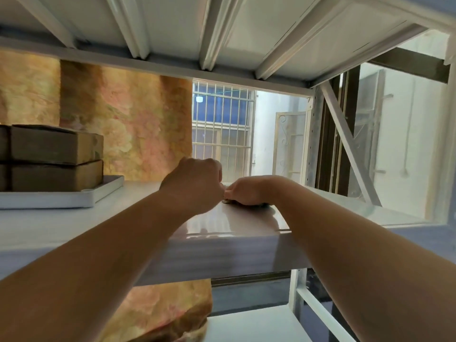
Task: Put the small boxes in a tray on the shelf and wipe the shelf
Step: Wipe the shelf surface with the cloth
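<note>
Two brown cardboard boxes point(56, 156) are stacked in a white tray point(61, 197) at the left of the glossy white shelf point(234, 220), with more boxes cut off at the frame's left edge. My left hand point(195, 181) is a closed fist above the middle of the shelf. My right hand point(249, 192) lies knuckles-up on the shelf, touching the left one, pressed down on something small and dark point(261, 206) that shows only at its edge. What that thing is cannot be made out.
The ribbed underside of the upper shelf point(222, 33) hangs close overhead. A floral orange curtain point(128, 124) hangs behind the shelf at the left, a barred window point(222, 124) behind the middle. A diagonal brace point(345, 144) and upright stand at the right. A lower shelf point(246, 327) lies below.
</note>
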Demonstrator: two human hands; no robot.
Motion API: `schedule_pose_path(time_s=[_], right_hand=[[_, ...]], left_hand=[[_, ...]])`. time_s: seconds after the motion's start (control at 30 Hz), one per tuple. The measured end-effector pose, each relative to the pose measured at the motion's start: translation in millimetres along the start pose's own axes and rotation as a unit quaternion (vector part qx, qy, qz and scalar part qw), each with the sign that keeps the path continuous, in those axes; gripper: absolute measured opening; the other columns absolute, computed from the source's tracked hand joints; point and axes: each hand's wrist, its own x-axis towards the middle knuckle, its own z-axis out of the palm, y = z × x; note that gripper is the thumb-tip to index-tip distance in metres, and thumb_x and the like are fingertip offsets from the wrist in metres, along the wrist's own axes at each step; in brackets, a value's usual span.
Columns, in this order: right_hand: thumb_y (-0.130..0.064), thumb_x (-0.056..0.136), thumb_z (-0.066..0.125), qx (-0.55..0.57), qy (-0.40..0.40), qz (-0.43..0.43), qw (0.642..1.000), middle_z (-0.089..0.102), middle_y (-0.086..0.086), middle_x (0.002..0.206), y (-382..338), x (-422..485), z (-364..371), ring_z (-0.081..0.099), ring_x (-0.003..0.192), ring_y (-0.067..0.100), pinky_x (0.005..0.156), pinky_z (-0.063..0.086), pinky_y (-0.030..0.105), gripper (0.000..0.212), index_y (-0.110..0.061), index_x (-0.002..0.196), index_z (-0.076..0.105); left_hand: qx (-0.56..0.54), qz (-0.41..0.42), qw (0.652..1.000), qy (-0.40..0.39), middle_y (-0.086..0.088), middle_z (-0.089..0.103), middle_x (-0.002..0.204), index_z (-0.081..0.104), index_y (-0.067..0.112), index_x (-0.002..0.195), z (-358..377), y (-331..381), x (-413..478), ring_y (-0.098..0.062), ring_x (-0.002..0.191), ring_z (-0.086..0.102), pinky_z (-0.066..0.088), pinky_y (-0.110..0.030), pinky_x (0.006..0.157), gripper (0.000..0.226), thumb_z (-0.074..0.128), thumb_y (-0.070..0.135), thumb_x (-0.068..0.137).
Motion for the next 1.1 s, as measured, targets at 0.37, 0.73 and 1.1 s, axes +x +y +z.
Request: schedule_pose_path(time_s=[0.37, 0.73, 1.1], right_hand=[[-0.027, 0.103, 0.031, -0.079, 0.000, -0.146, 0.986, 0.050, 0.002, 0.081, -101, -8, 17, 0.042, 0.066, 0.014, 0.052, 0.029, 0.023, 0.028, -0.012, 0.104, 0.054], [-0.021, 0.103, 0.027, -0.138, -0.010, -0.178, 0.974, 0.054, 0.014, 0.130, -125, -19, 26, 0.049, 0.100, 0.024, 0.081, 0.031, 0.026, 0.040, -0.003, 0.129, 0.051], [-0.032, 0.102, 0.034, -0.034, 0.035, -0.228, 0.972, 0.055, 0.008, 0.135, -95, -55, 32, 0.052, 0.115, 0.020, 0.083, 0.029, 0.023, 0.038, -0.019, 0.130, 0.056]], left_hand=[[0.021, -0.091, 0.994, -0.053, -0.005, 0.064, 0.093, 0.064, 0.015, 0.101, -33, -68, -23, -0.018, 0.074, 0.056, 0.038, -0.024, 0.053, 0.019, 0.050, 0.016, 0.087], [0.037, -0.121, 0.991, -0.054, -0.005, 0.067, 0.107, 0.060, 0.025, 0.102, -43, -79, -47, -0.023, 0.086, 0.063, 0.053, -0.035, 0.078, 0.018, 0.051, 0.026, 0.087], [0.018, -0.116, 0.992, -0.039, -0.006, 0.063, 0.108, 0.056, 0.022, 0.093, -33, -58, -50, -0.022, 0.090, 0.054, 0.042, -0.031, 0.072, 0.021, 0.049, 0.006, 0.082]])
